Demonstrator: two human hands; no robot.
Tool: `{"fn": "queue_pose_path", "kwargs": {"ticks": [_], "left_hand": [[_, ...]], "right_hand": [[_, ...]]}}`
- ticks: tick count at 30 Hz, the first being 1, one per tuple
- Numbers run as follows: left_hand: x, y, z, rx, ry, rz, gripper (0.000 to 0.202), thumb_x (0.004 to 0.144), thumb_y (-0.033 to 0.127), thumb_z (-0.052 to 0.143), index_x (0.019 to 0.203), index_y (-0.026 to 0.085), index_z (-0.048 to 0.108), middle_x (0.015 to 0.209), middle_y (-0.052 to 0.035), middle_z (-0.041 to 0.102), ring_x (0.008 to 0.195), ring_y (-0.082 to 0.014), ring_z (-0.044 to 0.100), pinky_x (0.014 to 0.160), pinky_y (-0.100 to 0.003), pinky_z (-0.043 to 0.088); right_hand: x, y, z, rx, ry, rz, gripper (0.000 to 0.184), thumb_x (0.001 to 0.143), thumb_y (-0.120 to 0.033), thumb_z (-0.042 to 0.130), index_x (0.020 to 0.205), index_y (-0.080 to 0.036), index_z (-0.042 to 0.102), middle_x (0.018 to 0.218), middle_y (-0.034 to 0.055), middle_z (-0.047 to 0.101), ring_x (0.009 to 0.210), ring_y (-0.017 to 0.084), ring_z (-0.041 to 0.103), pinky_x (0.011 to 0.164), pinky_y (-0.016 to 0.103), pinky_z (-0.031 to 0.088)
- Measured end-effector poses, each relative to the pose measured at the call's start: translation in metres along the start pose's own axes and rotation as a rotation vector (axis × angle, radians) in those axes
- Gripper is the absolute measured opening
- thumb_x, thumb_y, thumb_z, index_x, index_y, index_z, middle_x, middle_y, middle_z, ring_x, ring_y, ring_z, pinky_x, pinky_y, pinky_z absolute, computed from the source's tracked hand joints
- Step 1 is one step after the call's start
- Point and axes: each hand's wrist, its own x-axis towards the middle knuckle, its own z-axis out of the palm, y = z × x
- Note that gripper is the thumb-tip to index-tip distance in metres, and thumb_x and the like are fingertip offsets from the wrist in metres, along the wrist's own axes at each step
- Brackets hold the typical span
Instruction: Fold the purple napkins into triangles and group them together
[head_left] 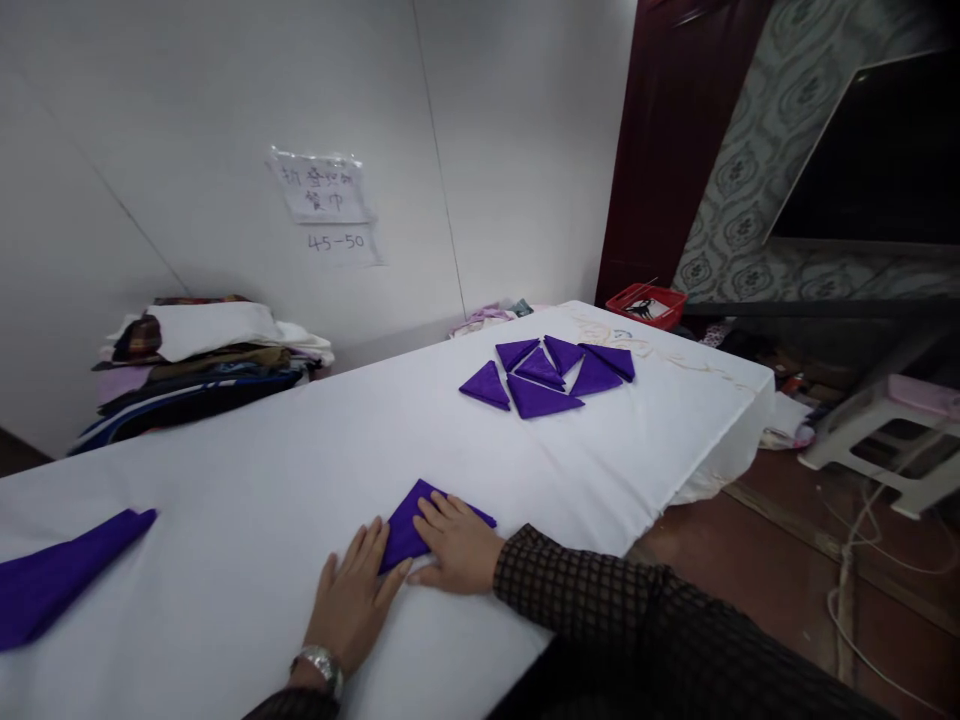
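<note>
Left hand (349,605) and right hand (461,545), outspread, gripping nothing, are flanking lower-centre purple cloth (405,525); even pressure should be helping.

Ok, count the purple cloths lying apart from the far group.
2: one purple cloth under the right hand, another cloth cut off by the picture's left edge. Any beneath them would be hidden.

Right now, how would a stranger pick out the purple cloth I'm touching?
On the white-covered table, find the left hand and right hand. Against them lies a folded purple cloth, the only one touched, unlike the purple triangles beyond and the cloth at far left.
</note>
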Motion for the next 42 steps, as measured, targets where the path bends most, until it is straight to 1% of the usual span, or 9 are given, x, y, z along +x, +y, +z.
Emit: {"fn": "queue_pose_path", "kwargs": {"ticks": [8,13,16,19,24,29,33,38,42], "left_hand": [[0.031,-0.003,-0.023,-0.135,0.054,-0.052,0.052,0.082,0.049,0.036,0.113,0.014,0.060,0.115,-0.0124,0.064,0.109,-0.0259,0.056,0.095,-0.036,0.040],[0.057,0.000,-0.036,-0.256,-0.046,-0.164,0.044,0.075,0.047,0.045,0.101,0.015,0.061,0.086,-0.0088,0.068,0.082,-0.0239,0.063,0.073,-0.033,0.046],[0.064,-0.001,-0.040,-0.339,-0.197,-0.175,0.031,0.073,0.047,0.047,0.080,0.019,0.058,0.064,-0.0027,0.064,0.063,-0.0205,0.060,0.059,-0.029,0.041],[0.064,-0.001,-0.044,-0.378,-0.219,-0.150,0.026,0.070,0.046,0.050,0.062,0.021,0.049,0.056,0.0000,0.059,0.056,-0.0180,0.055,0.054,-0.028,0.035],[0.054,0.002,-0.049,-0.540,-0.180,-0.187,0.030,0.067,0.049,0.049,0.058,0.022,0.042,0.052,0.0036,0.050,0.053,-0.0149,0.047,0.053,-0.026,0.033],[0.045,0.007,-0.057,-0.825,-0.255,-0.123,0.036,0.063,0.054,0.054,0.061,0.022,0.038,0.054,0.0069,0.044,0.051,-0.0115,0.040,0.050,-0.024,0.032],[0.042,0.011,-0.068,-0.934,-0.388,-0.044,0.039,0.063,0.053,0.059,0.062,0.022,0.035,0.056,0.0078,0.041,0.051,-0.0095,0.036,0.049,-0.022,0.030],[0.040,0.019,-0.093,-0.978,-0.530,0.048,0.038,0.063,0.049,0.064,0.063,0.022,0.038,0.058,0.0066,0.043,0.053,-0.0094,0.037,0.051,-0.022,0.033],[0.043,0.028,-0.113,-0.982,-0.617,0.092,0.038,0.061,0.046,0.067,0.062,0.022,0.038,0.057,0.0059,0.046,0.053,-0.0097,0.038,0.050,-0.022,0.034]], "right_hand": [[0.001,0.000,-0.003,0.010,-0.023,0.006,0.078,0.085,-0.062,0.042,0.137,-0.004,0.034,0.145,0.0208,0.030,0.136,0.031,0.018,0.110,0.045,0.017],[0.001,0.000,-0.002,0.040,-0.013,0.015,0.078,0.085,-0.062,0.041,0.138,-0.005,0.034,0.146,0.0206,0.029,0.137,0.031,0.017,0.111,0.044,0.015],[0.000,0.000,-0.002,0.086,-0.021,0.017,0.079,0.085,-0.062,0.041,0.138,-0.004,0.033,0.146,0.0210,0.028,0.137,0.032,0.016,0.111,0.045,0.014],[0.001,-0.001,-0.006,0.178,-0.021,0.042,0.079,0.085,-0.062,0.041,0.137,-0.004,0.035,0.145,0.0218,0.030,0.137,0.033,0.017,0.111,0.046,0.014],[0.003,0.004,-0.007,0.428,0.106,0.158,0.068,0.088,-0.053,0.043,0.138,-0.008,0.035,0.147,0.0182,0.027,0.137,0.025,0.020,0.112,0.041,0.019],[0.006,0.013,0.001,0.614,0.197,0.261,0.070,0.083,-0.034,0.057,0.142,-0.010,0.027,0.149,0.0159,0.023,0.138,0.021,0.018,0.112,0.040,0.018],[0.008,0.013,-0.004,0.720,0.157,0.318,0.087,0.070,-0.023,0.069,0.144,-0.017,0.024,0.145,0.0132,0.033,0.133,0.023,0.031,0.109,0.041,0.025],[0.009,0.021,-0.025,0.923,0.069,0.325,0.100,0.063,-0.029,0.077,0.145,-0.023,0.020,0.136,0.0106,0.046,0.122,0.025,0.045,0.101,0.039,0.036],[0.006,0.037,-0.045,1.161,-0.016,0.263,0.102,0.061,-0.027,0.079,0.145,-0.028,0.020,0.106,0.0028,0.064,0.096,0.019,0.060,0.086,0.033,0.045]]}}
